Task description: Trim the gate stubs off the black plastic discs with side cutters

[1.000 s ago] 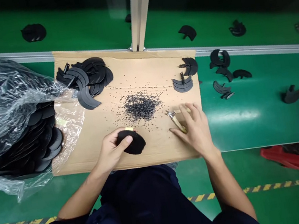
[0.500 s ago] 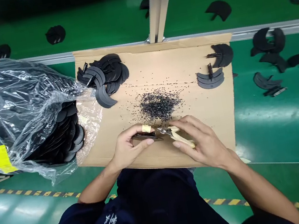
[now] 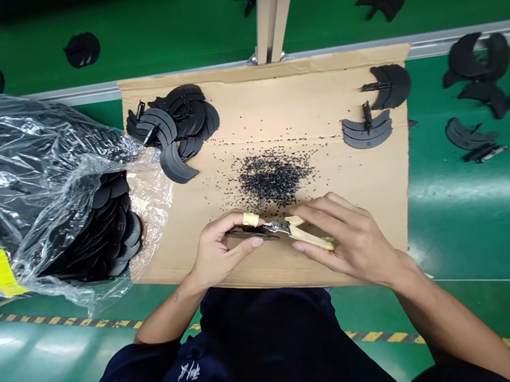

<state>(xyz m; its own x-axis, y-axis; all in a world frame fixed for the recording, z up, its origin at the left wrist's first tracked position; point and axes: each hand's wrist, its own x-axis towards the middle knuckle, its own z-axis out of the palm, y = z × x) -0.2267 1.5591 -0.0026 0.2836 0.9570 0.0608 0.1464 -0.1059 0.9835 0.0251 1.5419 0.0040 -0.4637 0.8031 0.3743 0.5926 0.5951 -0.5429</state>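
Observation:
My left hand (image 3: 219, 253) pinches a thin black plastic piece (image 3: 249, 234), held edge-on over the near part of a cardboard sheet (image 3: 316, 121). A strip of tape wraps the index finger. My right hand (image 3: 347, 237) grips small cutters with cream handles (image 3: 309, 235), and their metal jaws (image 3: 277, 226) touch the black piece's right end. Just beyond both hands lies a heap of tiny black trimmings (image 3: 275, 177).
A pile of black crescent parts (image 3: 177, 125) sits at the cardboard's far left, two more parts (image 3: 367, 129) at its far right. A clear plastic bag (image 3: 23, 192) full of black parts lies left. Loose parts (image 3: 477, 79) dot the green surface; a metal post (image 3: 274, 3) rises behind.
My right hand picked the cutters up off the cardboard and brought them left to the black piece. My left hand turned that piece from flat to edge-on. The view shifted left.

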